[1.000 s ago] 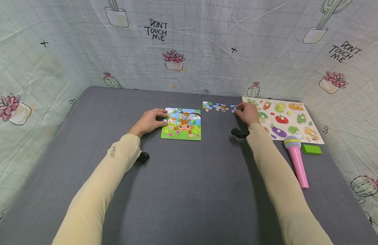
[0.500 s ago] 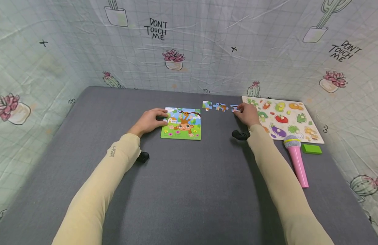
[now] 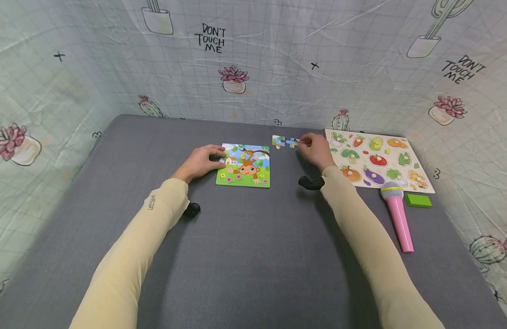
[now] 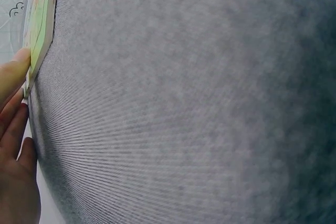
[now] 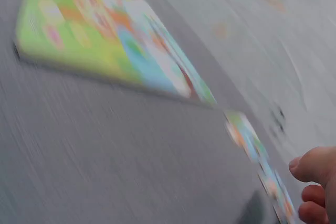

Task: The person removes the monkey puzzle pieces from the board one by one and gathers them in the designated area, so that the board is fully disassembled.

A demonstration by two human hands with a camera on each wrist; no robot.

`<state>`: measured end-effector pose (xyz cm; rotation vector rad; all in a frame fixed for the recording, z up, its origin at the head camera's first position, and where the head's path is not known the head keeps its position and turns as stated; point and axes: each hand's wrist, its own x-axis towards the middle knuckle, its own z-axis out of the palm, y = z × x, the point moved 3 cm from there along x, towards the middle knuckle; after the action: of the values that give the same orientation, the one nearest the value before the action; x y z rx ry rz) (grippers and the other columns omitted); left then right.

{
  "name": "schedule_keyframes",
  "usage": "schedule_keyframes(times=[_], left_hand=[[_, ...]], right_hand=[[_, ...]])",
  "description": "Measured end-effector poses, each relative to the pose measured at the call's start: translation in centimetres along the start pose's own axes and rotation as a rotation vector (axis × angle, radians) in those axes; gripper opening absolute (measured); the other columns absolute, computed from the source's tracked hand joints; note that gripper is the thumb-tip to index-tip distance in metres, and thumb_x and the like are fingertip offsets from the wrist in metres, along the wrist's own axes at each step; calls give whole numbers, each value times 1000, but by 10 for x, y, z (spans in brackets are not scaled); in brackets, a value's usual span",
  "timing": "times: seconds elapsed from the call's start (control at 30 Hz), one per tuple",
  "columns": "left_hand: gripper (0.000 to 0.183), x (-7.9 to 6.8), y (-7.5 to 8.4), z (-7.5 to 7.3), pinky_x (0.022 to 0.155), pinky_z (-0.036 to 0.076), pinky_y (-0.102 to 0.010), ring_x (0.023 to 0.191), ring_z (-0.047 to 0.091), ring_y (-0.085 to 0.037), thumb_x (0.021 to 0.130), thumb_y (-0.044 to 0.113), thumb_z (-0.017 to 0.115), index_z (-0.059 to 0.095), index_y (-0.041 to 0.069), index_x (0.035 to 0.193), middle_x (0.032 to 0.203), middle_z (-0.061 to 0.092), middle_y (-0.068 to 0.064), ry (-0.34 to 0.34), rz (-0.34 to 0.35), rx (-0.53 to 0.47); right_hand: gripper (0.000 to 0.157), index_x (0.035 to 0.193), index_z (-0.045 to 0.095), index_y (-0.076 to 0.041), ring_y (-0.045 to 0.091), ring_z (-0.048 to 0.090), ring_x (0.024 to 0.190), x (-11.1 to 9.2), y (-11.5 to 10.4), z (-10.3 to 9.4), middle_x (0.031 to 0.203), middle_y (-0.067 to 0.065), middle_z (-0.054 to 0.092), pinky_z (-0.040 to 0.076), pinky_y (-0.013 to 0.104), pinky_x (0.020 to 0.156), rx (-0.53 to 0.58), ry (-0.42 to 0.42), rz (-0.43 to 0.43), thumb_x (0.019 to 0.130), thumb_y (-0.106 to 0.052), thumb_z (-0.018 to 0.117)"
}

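A square jigsaw puzzle (image 3: 247, 169) with a monkey picture lies mid-table in the head view. My left hand (image 3: 201, 162) rests on its left edge, thumb and fingers lightly bent. The left wrist view shows the thumb (image 4: 16, 72) against the puzzle's rim. To the puzzle's right lie a loose puzzle piece (image 3: 277, 141) and a second puzzle piece (image 3: 292, 142). Over the second piece's right end is my right hand (image 3: 317, 148), which hides part of it. Blurred in the right wrist view, the right thumb (image 5: 310, 166) and fingers stand apart with nothing seen between them.
A board of vegetable pictures (image 3: 378, 160) lies at the right rear. In front of it are a pink toy microphone (image 3: 399, 219) and a green block (image 3: 418, 200). Patterned cloth (image 3: 270, 68) hangs behind the grey table (image 3: 245, 256).
My right hand has moved left, from a third piece to the second one. That third piece no longer shows in the head view. The left hand stays put on the puzzle.
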<state>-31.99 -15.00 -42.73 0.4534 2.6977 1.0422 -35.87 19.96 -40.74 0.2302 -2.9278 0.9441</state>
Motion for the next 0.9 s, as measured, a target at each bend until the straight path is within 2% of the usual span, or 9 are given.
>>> schedule_keyframes(times=[0.27,0.43,0.6,0.77,0.83,0.9], left_hand=[[41,1,1,0,118,24,-48,143,31,-29,93,23,69,63,5,130,150,44,-7,-11,-4,17],[41,1,1,0,118,24,-47,142,32,-29,93,23,69,64,4,129,149,45,-7,-2,-11,18],[42,2,0,-1,117,25,-48,142,31,-30,93,24,69,63,4,130,149,44,-8,-14,-4,19],[45,1,-1,-4,117,25,-49,143,30,-30,92,24,71,62,4,131,151,42,-8,-47,28,18],[47,0,-1,-5,117,25,-48,143,29,-30,91,24,72,61,4,132,151,42,-8,-61,39,21],[48,-1,0,-6,117,25,-49,144,29,-30,91,25,73,61,4,132,152,41,-8,-71,43,19]], right_hand=[[34,126,63,-7,27,58,112,-10,-77,47,121,11,64,50,41,92,181,-202,-31,98,-25,60],[36,130,62,-8,23,57,114,-16,-113,78,123,7,63,49,38,94,288,-311,-54,99,-27,60],[38,132,61,-10,20,59,111,-20,-128,98,123,6,64,50,35,92,277,-347,-68,99,-27,60],[39,132,61,-11,17,60,97,-22,-131,106,115,5,65,51,33,80,250,-349,-60,97,-27,63],[39,131,62,-9,19,59,92,-22,-132,107,113,5,66,51,33,77,232,-345,-79,96,-25,65],[39,130,63,-8,20,59,95,-21,-134,109,115,7,66,51,33,79,184,-339,-122,95,-24,66]])
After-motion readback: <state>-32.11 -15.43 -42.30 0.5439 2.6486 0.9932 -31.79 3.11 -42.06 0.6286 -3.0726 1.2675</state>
